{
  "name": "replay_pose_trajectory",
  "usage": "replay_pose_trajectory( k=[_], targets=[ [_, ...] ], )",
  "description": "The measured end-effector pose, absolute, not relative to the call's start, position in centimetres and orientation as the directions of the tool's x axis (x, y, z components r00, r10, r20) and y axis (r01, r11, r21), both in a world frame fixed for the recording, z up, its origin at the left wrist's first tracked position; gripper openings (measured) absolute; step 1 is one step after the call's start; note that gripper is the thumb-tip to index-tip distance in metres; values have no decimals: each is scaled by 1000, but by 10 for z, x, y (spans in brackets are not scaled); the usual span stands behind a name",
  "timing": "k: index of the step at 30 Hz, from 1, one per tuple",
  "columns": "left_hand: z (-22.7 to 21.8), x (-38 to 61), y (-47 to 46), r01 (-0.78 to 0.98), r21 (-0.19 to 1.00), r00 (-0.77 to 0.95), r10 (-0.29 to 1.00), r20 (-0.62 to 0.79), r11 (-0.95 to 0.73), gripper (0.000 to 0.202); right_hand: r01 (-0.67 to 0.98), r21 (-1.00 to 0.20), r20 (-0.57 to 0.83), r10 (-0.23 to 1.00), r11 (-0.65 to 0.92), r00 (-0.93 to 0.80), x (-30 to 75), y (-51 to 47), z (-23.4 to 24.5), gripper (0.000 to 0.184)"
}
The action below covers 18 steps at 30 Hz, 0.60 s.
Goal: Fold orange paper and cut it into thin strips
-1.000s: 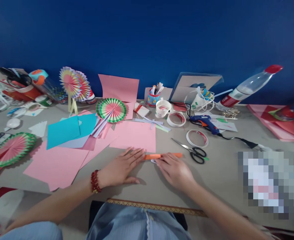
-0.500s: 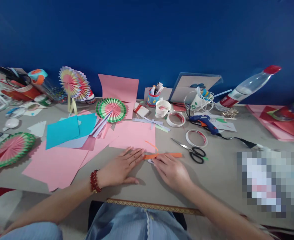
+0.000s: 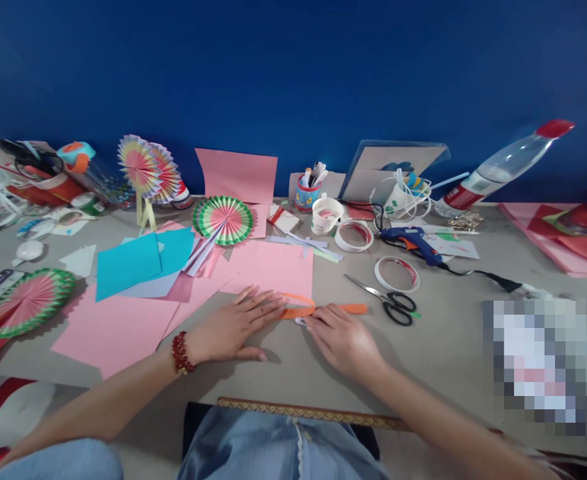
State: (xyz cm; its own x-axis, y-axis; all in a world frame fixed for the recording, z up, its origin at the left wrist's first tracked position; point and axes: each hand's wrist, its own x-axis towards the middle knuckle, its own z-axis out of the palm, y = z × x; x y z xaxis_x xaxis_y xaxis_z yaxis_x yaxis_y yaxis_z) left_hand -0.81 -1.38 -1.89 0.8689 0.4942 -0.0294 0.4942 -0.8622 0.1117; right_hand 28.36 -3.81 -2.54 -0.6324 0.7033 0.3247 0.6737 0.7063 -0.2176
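An orange paper strip (image 3: 298,312) lies flat on the table before me, with a thin orange sliver (image 3: 296,297) curling up behind it. My left hand (image 3: 236,327), palm down with fingers stretched out and a red bead bracelet at the wrist, presses the strip's left end. Bent fingers of my right hand (image 3: 346,340) meet the strip near its middle; its right end sticks out past them. A small whitish piece (image 3: 300,321) shows beside the right fingertips, mostly hidden, its kind unclear. Scissors (image 3: 398,307) with black handles lie to the right of this hand.
Pink sheets (image 3: 118,327) and blue paper (image 3: 128,263) spread at left. A green-edged pleated paper rosette (image 3: 223,220) rests behind my left hand. Tape rolls (image 3: 397,274), a blue glue gun (image 3: 416,243) with its cord, and a tilted bottle (image 3: 508,167) occupy the right side.
My left hand has slid slightly left along the orange strip. The curling sliver now reaches further left, toward the left fingers. The right hand stays almost in place.
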Motion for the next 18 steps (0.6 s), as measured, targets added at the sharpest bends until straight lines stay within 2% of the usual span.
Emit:
replay_pose_trajectory(
  k=[18],
  targets=[
    [-17, -6, -15, 505, 134, 863, 505, -39, -853, 88, 659, -186, 316, 680, 729, -662, 277, -38, -31, 21]
  ],
)
